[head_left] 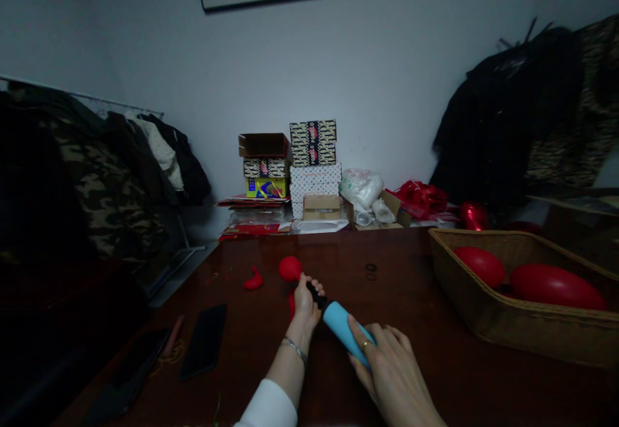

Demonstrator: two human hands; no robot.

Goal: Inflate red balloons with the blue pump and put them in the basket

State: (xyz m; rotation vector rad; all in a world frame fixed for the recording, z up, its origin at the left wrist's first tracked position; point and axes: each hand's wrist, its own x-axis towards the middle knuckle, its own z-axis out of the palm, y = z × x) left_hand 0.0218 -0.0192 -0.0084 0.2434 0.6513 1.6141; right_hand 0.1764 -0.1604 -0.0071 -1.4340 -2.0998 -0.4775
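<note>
In the head view a light blue hand pump [342, 325] with a black nozzle end [315, 294] lies slantwise above the table. My right hand [393, 366] is wrapped around its blue barrel. A small, partly filled red balloon [290, 268] sits at the nozzle end. My left hand [309, 295] is closed around the balloon's neck where it meets the nozzle; the neck itself is hidden by the fingers. Beside my left wrist a flat red balloon [291, 304] shows in part. Farther left, another limp red balloon [253, 279] rests on the table.
At the right stands a wicker basket [488, 311] with red balloons [556, 285] inside. Two dark rings [371, 271] lie mid-table. A black phone [204, 341] and a red-handled item with cord [174, 337] are at the left. Boxes [314, 185] are stacked behind the table.
</note>
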